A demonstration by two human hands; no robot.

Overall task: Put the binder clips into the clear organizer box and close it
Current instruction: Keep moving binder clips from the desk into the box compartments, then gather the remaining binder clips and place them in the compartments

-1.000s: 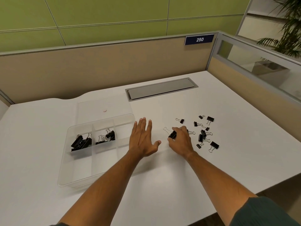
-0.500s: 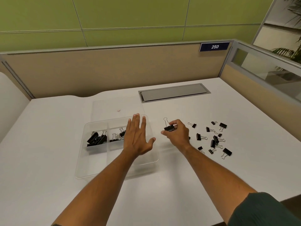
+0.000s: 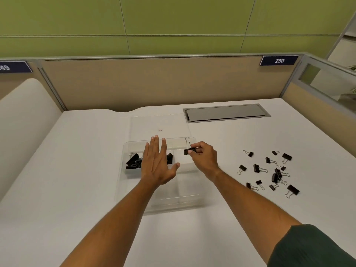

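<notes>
The clear organizer box [image 3: 123, 189] lies open on the white desk, its lid [image 3: 159, 124] folded back flat behind it. Several black binder clips [image 3: 133, 161] lie in its far left compartments. My right hand [image 3: 203, 158] pinches one black binder clip [image 3: 189, 150] above the box's far right compartment, wire handle pointing up. My left hand [image 3: 157, 163] hovers flat over the box's middle, fingers straight and spread, hiding part of the clips beneath. Several loose binder clips [image 3: 269, 172] are scattered on the desk to the right.
A grey cable hatch [image 3: 226, 112] is set into the desk behind the box. Beige partition walls [image 3: 154, 83] close off the back and right side. A white rounded panel [image 3: 23, 120] stands at the left.
My right hand lifted one clip from the scattered pile and carried it left over the box's right compartment. My left hand moved over the box. The camera view turned left.
</notes>
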